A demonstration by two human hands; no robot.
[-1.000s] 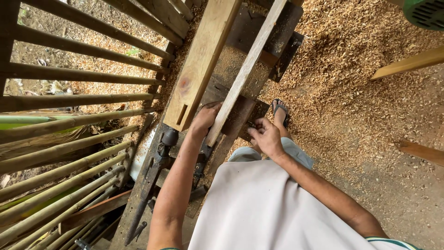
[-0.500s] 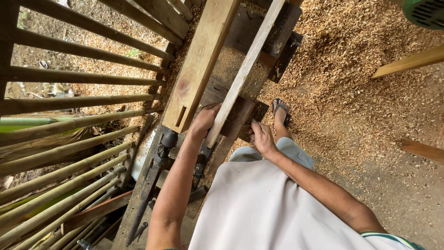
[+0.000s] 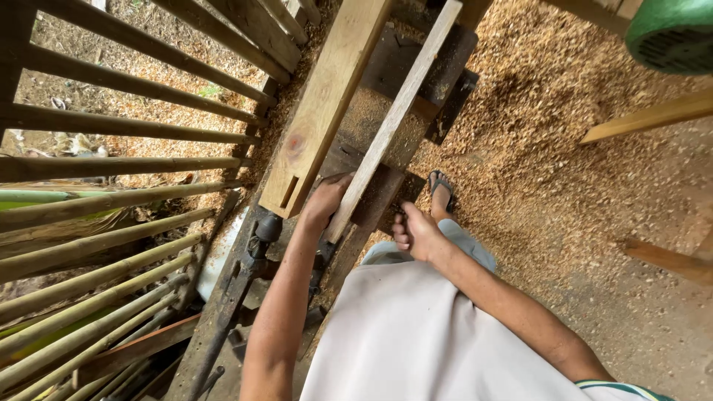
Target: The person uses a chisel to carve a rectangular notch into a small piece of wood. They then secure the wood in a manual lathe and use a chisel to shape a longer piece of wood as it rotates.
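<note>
A long, narrow strip of pale sawn wood lies lengthwise on the dark, sawdust-strewn worktop, running from the far upper edge down to its near end, where the left hand grips it. Just beside it on the left lies a broader, thick plank of light wood with a reddish knot and a rectangular mortise slot cut near its near end.

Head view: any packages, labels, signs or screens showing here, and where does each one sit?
None in view: no package, label, sign or screen.
What shows instead: the left hand on the near end of a narrow pale wood strip, the right hand free beside it, a wider plank with a slot, and wood shavings on the ground.
</note>
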